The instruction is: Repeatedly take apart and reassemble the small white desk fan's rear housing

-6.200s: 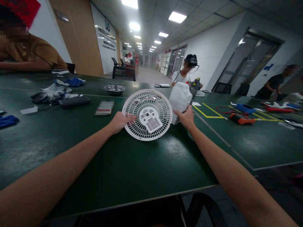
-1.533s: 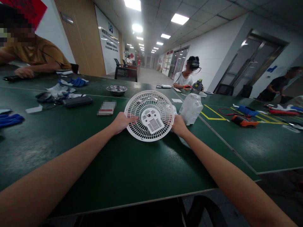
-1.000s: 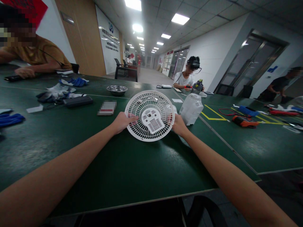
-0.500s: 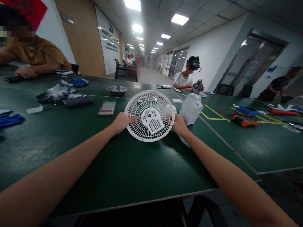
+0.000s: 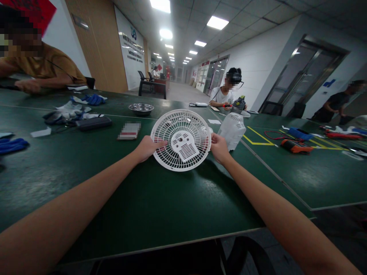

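Observation:
A round white plastic fan grille (image 5: 163,152), with a slotted plate at its centre, is held tilted above the green table (image 5: 172,206). My left hand (image 5: 146,148) grips its left rim, the thumb lying over the ribs and the fingers behind. At the right rim my right hand (image 5: 220,147) is closed on the edge; its fingertips are partly hidden behind the grille. A white plastic housing (image 5: 233,131) stands upright on the table just beyond my right hand.
A steel bowl (image 5: 141,109) sits behind the grille, and a small box (image 5: 129,131) lies left of it. Gloves (image 5: 69,111) and a dark case (image 5: 94,123) are further left. An orange multimeter (image 5: 297,146) lies right. Co-workers sit across the table.
My right hand has shifted slightly on the right rim, its fingers now nearer the edge. The grille and my left hand stay in place. The co-worker's hand at left has moved a little.

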Available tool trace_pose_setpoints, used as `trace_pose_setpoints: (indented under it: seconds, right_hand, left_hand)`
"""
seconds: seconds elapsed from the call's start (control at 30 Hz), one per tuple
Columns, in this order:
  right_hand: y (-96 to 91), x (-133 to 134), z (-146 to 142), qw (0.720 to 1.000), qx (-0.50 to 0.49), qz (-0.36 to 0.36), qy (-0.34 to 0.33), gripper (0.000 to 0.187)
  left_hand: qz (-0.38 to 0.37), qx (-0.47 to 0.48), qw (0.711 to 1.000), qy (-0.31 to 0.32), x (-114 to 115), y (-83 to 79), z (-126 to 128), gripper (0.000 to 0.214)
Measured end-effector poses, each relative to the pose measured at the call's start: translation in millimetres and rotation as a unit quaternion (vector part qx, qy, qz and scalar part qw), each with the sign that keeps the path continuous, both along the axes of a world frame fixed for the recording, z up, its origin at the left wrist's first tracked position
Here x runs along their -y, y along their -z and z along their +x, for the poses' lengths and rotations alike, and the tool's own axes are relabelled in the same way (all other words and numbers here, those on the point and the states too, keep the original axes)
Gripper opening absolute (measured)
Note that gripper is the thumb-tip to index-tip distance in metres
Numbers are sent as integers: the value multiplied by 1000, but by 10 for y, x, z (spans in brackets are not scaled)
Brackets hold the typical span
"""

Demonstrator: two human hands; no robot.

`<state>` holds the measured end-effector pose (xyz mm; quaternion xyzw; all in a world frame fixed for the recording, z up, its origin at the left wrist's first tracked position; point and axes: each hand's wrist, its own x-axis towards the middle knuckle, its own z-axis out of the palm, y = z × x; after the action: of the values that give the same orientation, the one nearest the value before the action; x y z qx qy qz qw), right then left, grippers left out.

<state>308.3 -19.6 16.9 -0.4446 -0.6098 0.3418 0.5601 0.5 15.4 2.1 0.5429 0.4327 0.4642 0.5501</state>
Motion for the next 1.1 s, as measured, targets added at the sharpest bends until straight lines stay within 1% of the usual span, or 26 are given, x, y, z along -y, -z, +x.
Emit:
trace_pose_setpoints:
  seconds: [0.1, 0.17, 0.23, 0.47, 0.57, 0.77, 0.93, 1.1]
  right_hand:
    - [-23, 7, -24, 992, -122, -16, -9, 29]
    - [-50, 16, -32, 986, -162, -30, -28, 29]
    - [-80, 26, -30, 982, -181, -37, -36, 29]
    - [-195, 77, -1, 976, -202, -58, -55, 29]
    - [-224, 91, 5, 973, -213, -60, -62, 30]
    - [-224, 90, 11, 971, -225, -54, -66, 29]
    - [-214, 83, 10, 975, -210, -52, -56, 31]
    - [-212, 83, 6, 977, -201, -51, -52, 30]
  left_hand:
    - [1, -7, 1000, 2, -31, 23, -18, 18]
    - [0, -22, 1000, 1, -47, 33, -30, 17]
    - [-2, -30, 1000, 2, -51, 32, -35, 17]
    - [-13, -8, 1000, -1, 37, -47, 1, 15]
    - [-12, -2, 1000, -4, 45, -52, 7, 15]
    - [-8, -5, 1000, 0, 31, -35, 2, 17]
    - [-2, 9, 1000, -6, 36, -25, 13, 15]
    - [1, -3, 1000, 6, 38, -31, 3, 16]
